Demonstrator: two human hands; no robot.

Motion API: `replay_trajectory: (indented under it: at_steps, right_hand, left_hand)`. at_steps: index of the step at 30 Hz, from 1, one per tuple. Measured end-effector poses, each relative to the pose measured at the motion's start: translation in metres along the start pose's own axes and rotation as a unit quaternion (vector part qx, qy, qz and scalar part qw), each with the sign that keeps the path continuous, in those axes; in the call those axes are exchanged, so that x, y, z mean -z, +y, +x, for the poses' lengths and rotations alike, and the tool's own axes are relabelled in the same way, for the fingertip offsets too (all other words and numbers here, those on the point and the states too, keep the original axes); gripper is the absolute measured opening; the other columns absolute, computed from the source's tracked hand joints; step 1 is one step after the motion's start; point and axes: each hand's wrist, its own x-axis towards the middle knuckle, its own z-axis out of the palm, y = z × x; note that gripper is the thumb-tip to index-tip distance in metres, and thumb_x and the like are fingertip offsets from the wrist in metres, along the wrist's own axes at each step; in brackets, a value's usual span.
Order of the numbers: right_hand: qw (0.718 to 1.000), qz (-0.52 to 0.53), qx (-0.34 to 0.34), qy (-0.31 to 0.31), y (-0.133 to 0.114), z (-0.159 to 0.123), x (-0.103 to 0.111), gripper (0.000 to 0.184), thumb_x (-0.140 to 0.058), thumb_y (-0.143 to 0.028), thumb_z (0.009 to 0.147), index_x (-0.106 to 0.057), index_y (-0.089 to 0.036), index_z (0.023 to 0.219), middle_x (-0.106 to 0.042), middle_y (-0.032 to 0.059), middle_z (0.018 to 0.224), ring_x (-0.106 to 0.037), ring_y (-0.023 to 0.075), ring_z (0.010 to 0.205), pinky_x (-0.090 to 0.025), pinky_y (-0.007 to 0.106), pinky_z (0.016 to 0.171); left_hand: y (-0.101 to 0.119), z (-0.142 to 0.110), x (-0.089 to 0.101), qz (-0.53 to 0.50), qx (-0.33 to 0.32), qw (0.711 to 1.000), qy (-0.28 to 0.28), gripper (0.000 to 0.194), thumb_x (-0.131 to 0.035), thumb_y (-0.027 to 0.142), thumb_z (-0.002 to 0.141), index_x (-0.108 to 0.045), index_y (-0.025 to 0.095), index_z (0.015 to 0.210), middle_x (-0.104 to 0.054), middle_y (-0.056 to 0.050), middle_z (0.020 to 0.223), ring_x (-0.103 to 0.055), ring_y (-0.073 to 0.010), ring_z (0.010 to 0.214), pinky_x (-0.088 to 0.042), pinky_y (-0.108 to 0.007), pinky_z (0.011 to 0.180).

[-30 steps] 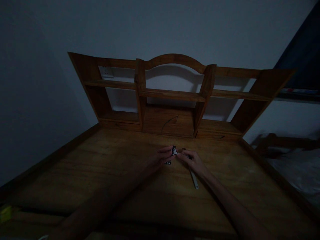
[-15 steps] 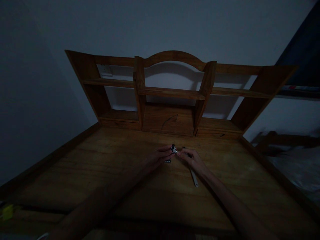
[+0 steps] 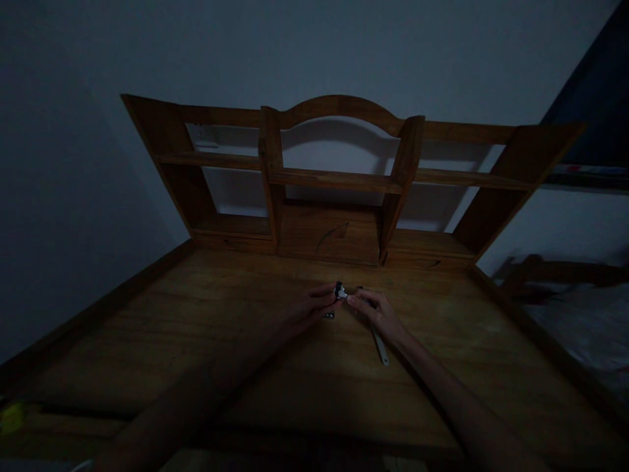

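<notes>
Between the fingertips of both hands, just above the desk, is a small black-and-silver piece, too small and dim to name. My left hand is closed on its dark side. The thumb and finger of my right hand pinch its pale lower end. Beneath my right hand lies a long thin pale handle with a hole near its end; its far end is dark and partly covered by the hand. Close under my left fingers, a small black-and-white item rests on the desk, partly hidden.
The wooden desktop has raised edges at left and right. A wooden shelf unit with several compartments stands along its back, against the wall. Something yellow shows at the lower left. Pale fabric lies beyond the right edge.
The view has shifted very slightly. Both hands stay on the small piece, which looks turned a little; the handle and the item on the desk have not moved.
</notes>
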Motion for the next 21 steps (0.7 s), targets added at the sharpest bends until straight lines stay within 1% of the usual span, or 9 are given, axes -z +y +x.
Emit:
replay_trajectory:
  at_steps: [5,8,13,16,21]
  right_hand:
    - [1.0,-0.003,-0.005,-0.007,-0.0016,-0.0012,0.0023,0.035,-0.054,-0.048,0.084,-0.063,-0.017,0.072,-0.049,-0.0018,0.066,-0.045,0.0142,0.066,-0.031,0.025,0.059]
    - [1.0,-0.007,-0.003,-0.01,-0.001,-0.0014,0.0034,0.034,-0.054,-0.048,0.084,-0.065,-0.017,0.075,-0.051,-0.0013,0.067,-0.046,0.0143,0.066,-0.031,0.025,0.059]
    - [1.0,-0.003,-0.002,-0.022,0.0008,-0.0012,0.0051,0.036,-0.053,-0.049,0.084,-0.065,-0.017,0.073,-0.049,-0.0008,0.064,-0.044,0.0139,0.064,-0.031,0.025,0.057]
    - [0.999,0.007,-0.006,-0.037,0.001,-0.0013,0.0063,0.037,-0.052,-0.05,0.085,-0.065,-0.017,0.074,-0.049,-0.0006,0.063,-0.044,0.0141,0.064,-0.031,0.025,0.056]
    - [0.999,0.011,-0.01,-0.037,-0.0001,-0.0013,0.0078,0.036,-0.053,-0.049,0.085,-0.065,-0.017,0.075,-0.048,-0.0006,0.063,-0.044,0.0139,0.062,-0.031,0.026,0.055]
  left_hand:
    - [0.0008,0.0004,0.0016,0.02,-0.004,1.0,-0.02,0.028,-0.069,0.007,0.073,-0.069,0.015,0.099,-0.068,-0.005,0.106,-0.061,-0.0154,0.101,-0.044,-0.026,0.099]
    - [0.0011,0.0011,0.0021,0.034,0.002,0.999,-0.015,0.029,-0.07,0.006,0.071,-0.07,0.015,0.099,-0.068,-0.005,0.104,-0.062,-0.0155,0.098,-0.046,-0.026,0.096]
    - [0.0003,0.0008,0.0029,0.033,0.007,0.999,-0.006,0.03,-0.07,0.005,0.071,-0.069,0.014,0.1,-0.069,-0.005,0.102,-0.063,-0.0155,0.096,-0.046,-0.026,0.095]
    - [-0.0004,0.0005,0.0044,0.036,0.017,0.999,-0.014,0.031,-0.071,0.007,0.072,-0.068,0.014,0.102,-0.069,-0.006,0.105,-0.063,-0.0158,0.098,-0.046,-0.026,0.095]
    - [-0.0022,0.0019,0.0069,0.026,0.022,0.999,0.003,0.033,-0.072,0.006,0.07,-0.069,0.014,0.101,-0.068,-0.006,0.106,-0.063,-0.0156,0.097,-0.046,-0.027,0.095]
